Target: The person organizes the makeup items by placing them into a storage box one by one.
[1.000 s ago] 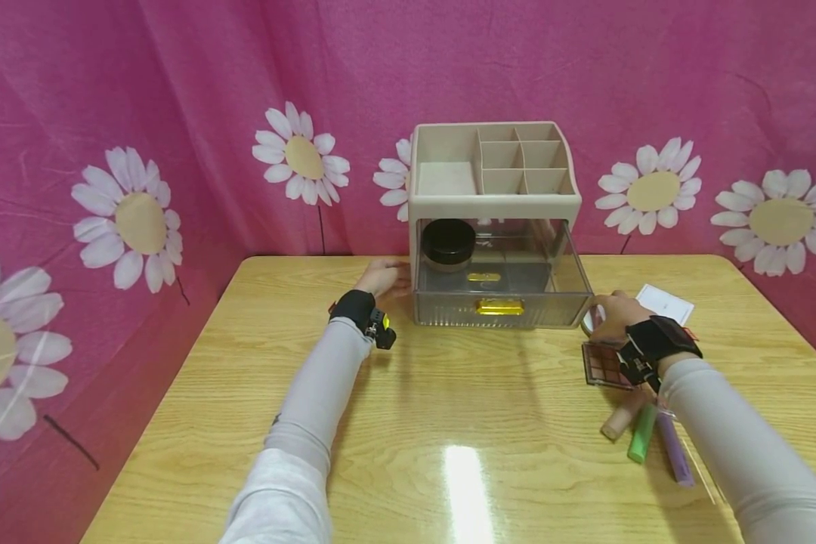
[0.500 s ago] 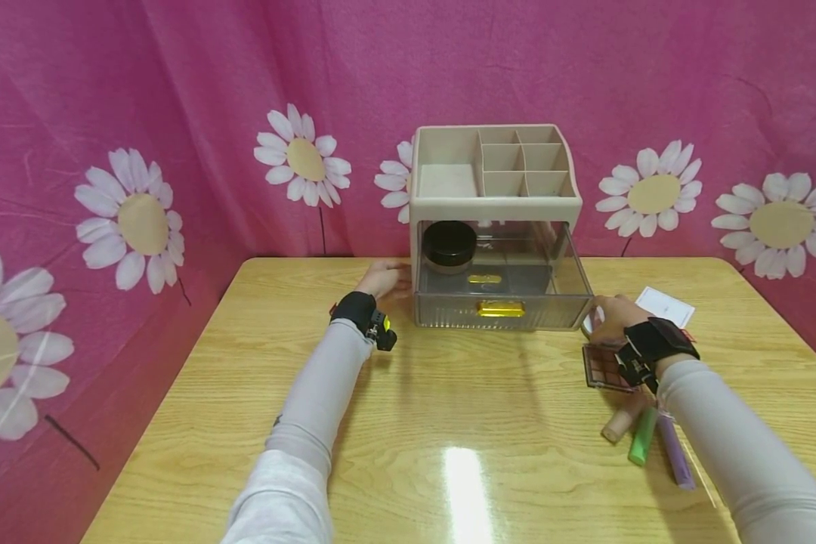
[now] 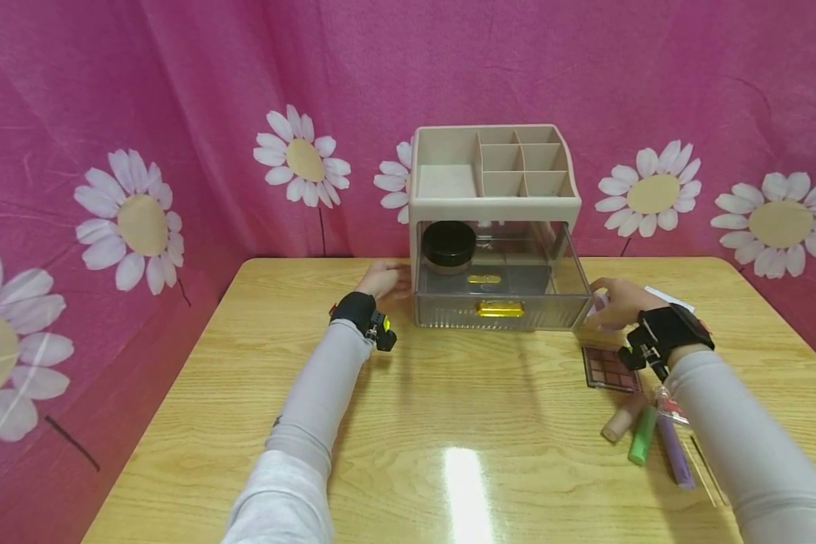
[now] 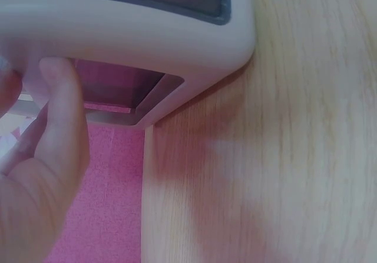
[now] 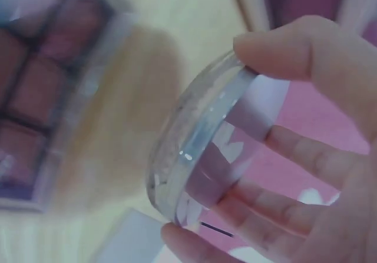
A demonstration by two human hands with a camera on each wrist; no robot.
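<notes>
In the head view, my right hand holds a small round mirror just above the table, beside the front right corner of a pulled-out clear drawer. The right wrist view shows thumb and fingers gripping the rim of this mirror, which has a clear, shiny edge. My left hand is at the left side of the beige cosmetics organizer, its fingers fairly straight against the side wall; part of them is hidden. A jar with a black lid stands in the drawer at its left.
An eyeshadow palette lies below my right hand. Nearer me are a beige tube, a green tube, a purple tube and thin sticks. A white card lies behind the right hand. A pink curtain hangs behind the table.
My right hand has lifted slightly off the table with the mirror, uncovering more of the palette and covering more of the white card. The left hand and organizer have not moved.
</notes>
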